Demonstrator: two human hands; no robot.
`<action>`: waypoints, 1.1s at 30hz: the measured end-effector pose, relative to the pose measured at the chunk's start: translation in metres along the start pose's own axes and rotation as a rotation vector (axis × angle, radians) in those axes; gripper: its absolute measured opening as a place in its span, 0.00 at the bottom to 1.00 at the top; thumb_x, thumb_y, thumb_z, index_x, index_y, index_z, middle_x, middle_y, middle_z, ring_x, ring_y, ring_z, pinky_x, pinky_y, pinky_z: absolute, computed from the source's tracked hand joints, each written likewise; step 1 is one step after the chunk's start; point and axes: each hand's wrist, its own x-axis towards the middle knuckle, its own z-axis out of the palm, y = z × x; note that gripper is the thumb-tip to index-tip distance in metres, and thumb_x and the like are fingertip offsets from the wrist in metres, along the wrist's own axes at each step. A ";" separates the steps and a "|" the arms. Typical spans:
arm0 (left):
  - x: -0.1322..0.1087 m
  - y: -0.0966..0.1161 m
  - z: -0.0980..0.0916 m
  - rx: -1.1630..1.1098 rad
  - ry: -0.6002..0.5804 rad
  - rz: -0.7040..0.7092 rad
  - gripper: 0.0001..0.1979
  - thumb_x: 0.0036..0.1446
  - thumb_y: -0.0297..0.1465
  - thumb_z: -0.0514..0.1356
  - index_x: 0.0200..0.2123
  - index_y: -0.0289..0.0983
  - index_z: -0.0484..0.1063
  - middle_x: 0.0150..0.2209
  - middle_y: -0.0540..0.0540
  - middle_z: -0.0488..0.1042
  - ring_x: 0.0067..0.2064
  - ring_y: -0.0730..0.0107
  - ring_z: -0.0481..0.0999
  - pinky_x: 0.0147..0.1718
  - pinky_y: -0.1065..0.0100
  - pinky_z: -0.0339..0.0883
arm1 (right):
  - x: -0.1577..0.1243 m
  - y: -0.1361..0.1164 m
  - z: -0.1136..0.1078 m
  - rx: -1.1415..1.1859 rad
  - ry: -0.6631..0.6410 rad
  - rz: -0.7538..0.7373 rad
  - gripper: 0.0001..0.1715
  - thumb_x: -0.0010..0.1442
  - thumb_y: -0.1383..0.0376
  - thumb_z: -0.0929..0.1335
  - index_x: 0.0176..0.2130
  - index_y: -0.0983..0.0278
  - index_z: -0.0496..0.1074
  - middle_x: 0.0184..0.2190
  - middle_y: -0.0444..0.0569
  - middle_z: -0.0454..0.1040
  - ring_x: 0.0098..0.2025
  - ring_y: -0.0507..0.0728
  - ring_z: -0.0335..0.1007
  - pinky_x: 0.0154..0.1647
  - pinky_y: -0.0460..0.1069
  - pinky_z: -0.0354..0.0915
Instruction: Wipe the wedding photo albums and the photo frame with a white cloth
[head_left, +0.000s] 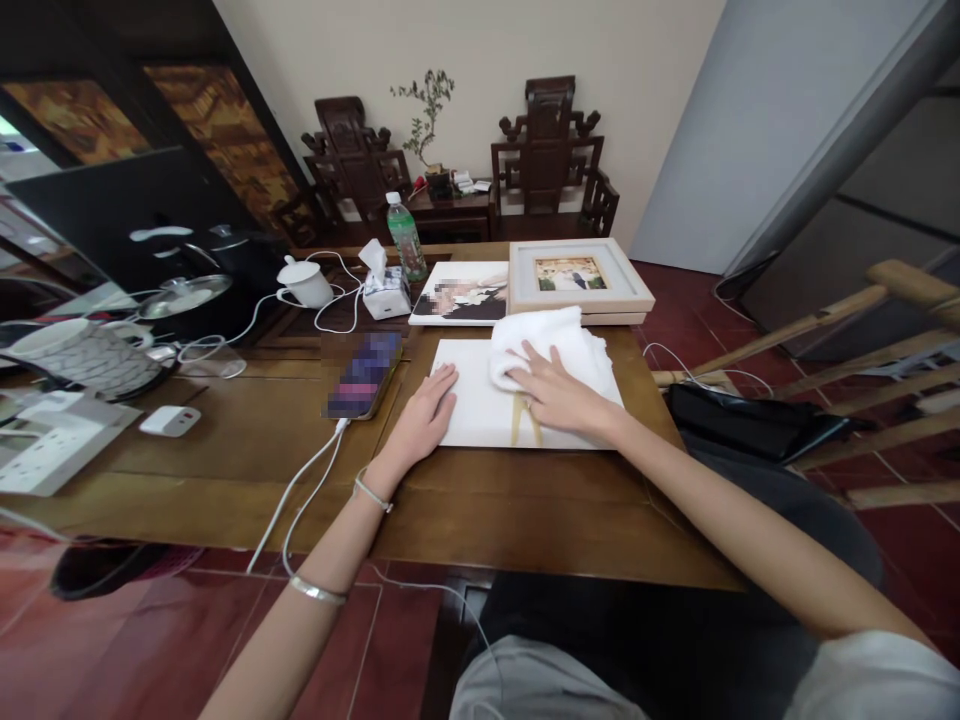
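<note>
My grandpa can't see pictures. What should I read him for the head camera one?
A person's right hand rests spread on a white cloth atop a white panel, while the left hand touches the panel's left edge. They're at a wooden table, with a framed photo behind the panel and a phone to its left.

The right hand (559, 395) spreads its fingers over a white cloth (547, 330) on a white panel (469, 400), whose left edge the left hand (422, 418) touches. Behind the panel, a framed picture (571, 275) lies on the wooden bench (487, 515); a phone (367, 375) lies left of it.
</note>
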 end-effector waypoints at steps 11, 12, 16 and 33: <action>-0.001 0.000 0.002 0.003 0.009 0.003 0.23 0.64 0.35 0.47 0.57 0.30 0.65 0.62 0.36 0.62 0.65 0.60 0.57 0.64 0.54 0.47 | -0.076 -0.076 0.004 -0.156 -0.141 -0.141 0.25 0.57 0.74 0.59 0.52 0.68 0.70 0.66 0.62 0.49 0.67 0.74 0.33 0.59 0.74 0.44; -0.001 0.000 0.002 0.003 0.010 0.003 0.23 0.64 0.35 0.47 0.57 0.30 0.65 0.61 0.36 0.62 0.65 0.60 0.57 0.64 0.54 0.47 | -0.073 -0.075 0.004 -0.155 -0.144 -0.134 0.25 0.57 0.74 0.59 0.52 0.67 0.70 0.66 0.60 0.49 0.67 0.74 0.34 0.59 0.74 0.44; 0.000 -0.001 0.002 -0.004 0.003 0.001 0.23 0.64 0.35 0.47 0.57 0.30 0.64 0.62 0.35 0.61 0.65 0.60 0.56 0.64 0.53 0.47 | -0.039 -0.051 -0.001 -0.162 -0.148 -0.064 0.29 0.56 0.76 0.58 0.55 0.67 0.67 0.66 0.59 0.49 0.68 0.72 0.34 0.60 0.74 0.45; -0.001 0.000 0.001 -0.018 0.009 -0.007 0.23 0.64 0.36 0.47 0.57 0.32 0.65 0.62 0.36 0.62 0.65 0.59 0.57 0.63 0.52 0.47 | -0.038 -0.075 0.015 -0.185 -0.076 0.018 0.24 0.58 0.72 0.59 0.51 0.67 0.72 0.67 0.61 0.44 0.67 0.78 0.29 0.57 0.78 0.40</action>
